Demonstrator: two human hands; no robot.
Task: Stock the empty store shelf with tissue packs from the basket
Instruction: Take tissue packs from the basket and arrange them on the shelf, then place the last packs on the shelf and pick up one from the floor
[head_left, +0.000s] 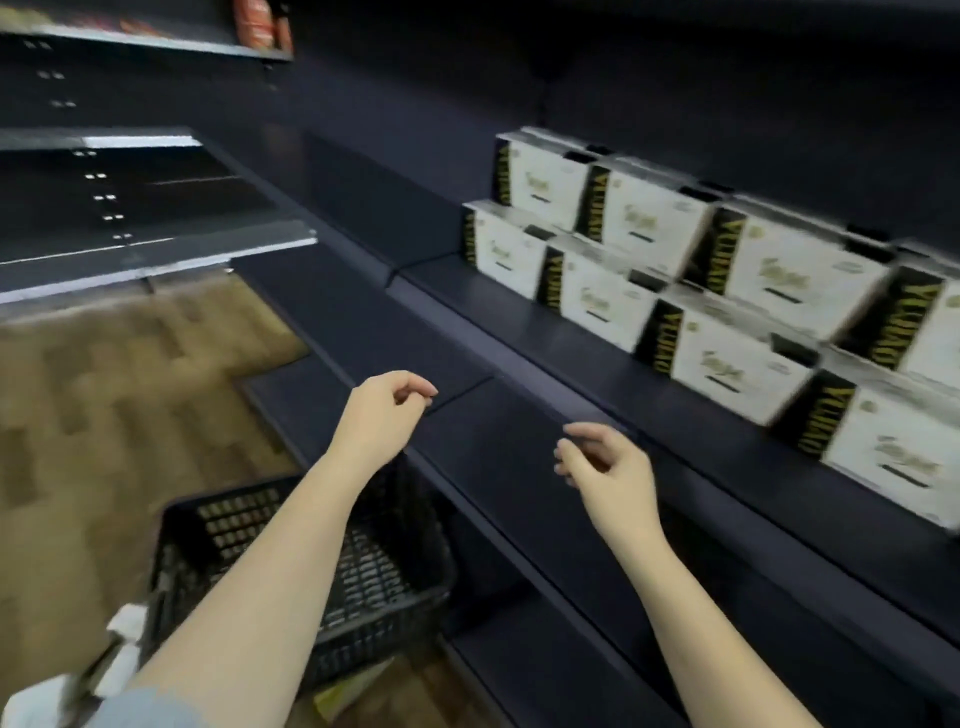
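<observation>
- Loosely curled, holding nothing: left hand (387, 410) at centre frame, fingertips bent down toward the thumb, hovering in front of a dark shelf edge.
- Likewise slack and unladen: right hand (605, 465), slightly lower and to the right of centre, fingers half bent and pointing left, thumb uppermost, touching nothing.
- Both bare forearms reaching up from the bottom edge, hands well apart from each other and from the packs.
- Stacked at right of frame on the store shelf (597, 353): tissue packs (737, 364), white boxes with a black end panel bearing yellow lettering.
- Two tiers, the upper row set back from the lower, each row running diagonally from upper centre down toward the right edge.
- Each pack lying with its long axis along the shelf, broad white face outward, black end toward the left; dark slots on top.
- Lettering too blurred to read.
- Left stretch of that same shelf bare and dark.
- Down at lower left, on the tan floor (104, 415): black lattice basket (395, 587), partly hidden behind the left forearm; contents not discernible.
- At upper left: grey shelves (156, 249), and red items (257, 23) on the topmost one.
</observation>
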